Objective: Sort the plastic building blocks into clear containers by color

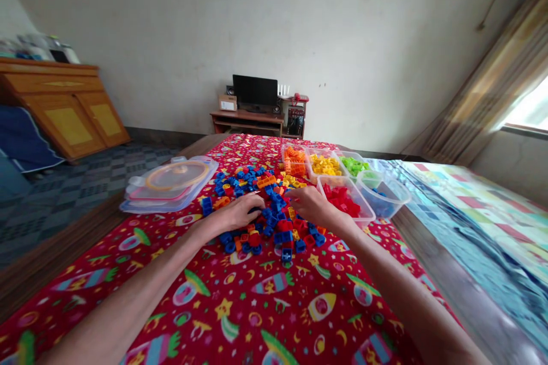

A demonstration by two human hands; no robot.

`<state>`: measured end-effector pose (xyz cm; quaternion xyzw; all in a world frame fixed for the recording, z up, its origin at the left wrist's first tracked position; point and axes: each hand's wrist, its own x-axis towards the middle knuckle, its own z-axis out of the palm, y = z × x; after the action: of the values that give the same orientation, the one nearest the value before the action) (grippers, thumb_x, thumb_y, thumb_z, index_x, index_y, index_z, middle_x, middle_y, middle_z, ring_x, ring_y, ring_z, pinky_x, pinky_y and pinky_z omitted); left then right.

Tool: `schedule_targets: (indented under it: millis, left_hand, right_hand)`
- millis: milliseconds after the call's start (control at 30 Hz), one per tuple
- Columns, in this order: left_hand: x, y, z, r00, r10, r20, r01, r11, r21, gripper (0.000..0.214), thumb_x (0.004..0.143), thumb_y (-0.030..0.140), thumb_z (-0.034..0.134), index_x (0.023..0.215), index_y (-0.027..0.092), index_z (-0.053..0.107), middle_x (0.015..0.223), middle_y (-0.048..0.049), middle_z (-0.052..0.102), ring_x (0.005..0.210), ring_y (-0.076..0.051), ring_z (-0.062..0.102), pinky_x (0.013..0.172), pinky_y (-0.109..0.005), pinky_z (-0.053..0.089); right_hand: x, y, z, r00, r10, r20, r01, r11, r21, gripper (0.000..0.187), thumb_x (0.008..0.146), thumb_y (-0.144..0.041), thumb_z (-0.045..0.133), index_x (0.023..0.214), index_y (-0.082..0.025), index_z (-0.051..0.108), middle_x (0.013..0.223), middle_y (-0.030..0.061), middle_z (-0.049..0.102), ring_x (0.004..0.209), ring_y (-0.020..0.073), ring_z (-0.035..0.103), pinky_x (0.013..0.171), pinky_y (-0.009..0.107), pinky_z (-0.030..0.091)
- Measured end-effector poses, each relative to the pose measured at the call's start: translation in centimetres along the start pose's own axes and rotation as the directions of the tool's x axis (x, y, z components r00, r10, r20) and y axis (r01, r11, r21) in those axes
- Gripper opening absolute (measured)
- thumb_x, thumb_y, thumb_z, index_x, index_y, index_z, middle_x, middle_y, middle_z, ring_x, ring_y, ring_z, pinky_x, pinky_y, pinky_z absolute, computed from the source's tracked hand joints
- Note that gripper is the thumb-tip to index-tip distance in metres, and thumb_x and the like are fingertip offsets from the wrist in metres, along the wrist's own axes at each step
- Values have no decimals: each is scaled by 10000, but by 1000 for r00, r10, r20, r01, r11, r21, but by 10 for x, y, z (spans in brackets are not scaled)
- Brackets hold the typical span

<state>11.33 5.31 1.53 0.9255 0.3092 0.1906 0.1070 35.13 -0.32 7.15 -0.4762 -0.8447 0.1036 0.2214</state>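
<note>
A heap of small plastic blocks [261, 205], mostly blue with red, orange and yellow ones mixed in, lies on a red cloth printed with rockets [257, 308]. My left hand [240, 214] rests on the left side of the heap, fingers curled down into the blocks. My right hand [310, 202] rests on the heap's right side, fingers bent among the blocks. What either hand's fingertips hold is hidden. Behind the heap stand clear tubs of sorted blocks: orange [294, 161], yellow [325, 165], green [354, 165], red [345, 198] and blue [383, 194].
A stack of clear tub lids [169, 182] lies left of the heap. A bed with a patterned blue sheet [471, 222] runs along the right. A desk with a monitor [255, 94] stands at the far wall, a wooden cabinet [68, 108] at the left.
</note>
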Motion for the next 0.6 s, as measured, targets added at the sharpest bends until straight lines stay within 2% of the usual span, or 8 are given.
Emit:
schedule_targets:
  millis: [133, 233, 300, 400, 467, 533, 600]
  left_hand:
    - [0, 1, -9, 997, -70, 20, 69, 997, 46, 182, 808, 192, 492, 879, 196, 659, 940, -51, 697, 924, -197, 644, 882, -308, 492]
    - [0, 5, -14, 997, -80, 18, 79, 995, 54, 200, 805, 187, 494, 892, 206, 673, 938, -41, 712, 916, -193, 653, 873, -298, 491]
    - [0, 6, -15, 996, -88, -21, 89, 995, 38, 203, 815, 200, 497, 917, 206, 673, 954, -47, 718, 920, -196, 659, 868, -299, 493]
    - [2, 4, -13, 989, -107, -103, 108, 994, 2, 205, 847, 241, 488, 944, 205, 666, 967, -56, 722, 917, -202, 667, 862, -311, 498]
    - [3, 3, -12, 978, -129, -162, 126, 992, -26, 221, 856, 271, 487, 972, 203, 662, 980, -62, 722, 917, -207, 669, 862, -321, 501]
    - [4, 4, -12, 964, -169, -207, 154, 984, -86, 266, 864, 312, 481, 1035, 203, 653, 976, -60, 723, 898, -207, 670, 839, -315, 509]
    - [5, 6, -14, 949, -220, -227, 182, 967, -177, 330, 878, 360, 459, 1103, 195, 636, 927, -52, 724, 837, -198, 674, 789, -298, 518]
  right_hand:
    - [13, -1, 23, 999, 37, -30, -38, 999, -29, 303, 788, -86, 553, 1043, -165, 696, 972, 121, 713, 920, 228, 645, 800, 300, 451]
    - [18, -3, 42, 999, -45, -21, 44, 997, -70, 338, 776, -123, 614, 1107, -151, 676, 1152, 150, 665, 1086, 247, 598, 929, 318, 435]
    - [19, -3, 51, 996, -88, 10, 89, 991, -97, 340, 788, -136, 601, 1120, -150, 674, 1198, 156, 643, 1110, 247, 587, 947, 322, 433]
    - [18, -3, 54, 998, -49, 36, 51, 996, -67, 392, 782, -80, 519, 1133, -157, 675, 1120, 142, 682, 1039, 235, 624, 907, 313, 450]
    - [18, -3, 51, 1000, 16, -1, -16, 1000, -6, 435, 756, -48, 478, 1121, -166, 682, 1025, 121, 714, 980, 230, 645, 874, 307, 457]
    - [18, -3, 45, 992, 92, -81, -84, 992, 91, 417, 733, -53, 482, 1065, -177, 702, 935, 91, 726, 919, 229, 654, 848, 311, 464]
    - [19, -3, 39, 977, 178, -117, -141, 952, 273, 363, 703, -69, 510, 978, -190, 714, 782, 36, 708, 807, 208, 655, 799, 305, 481]
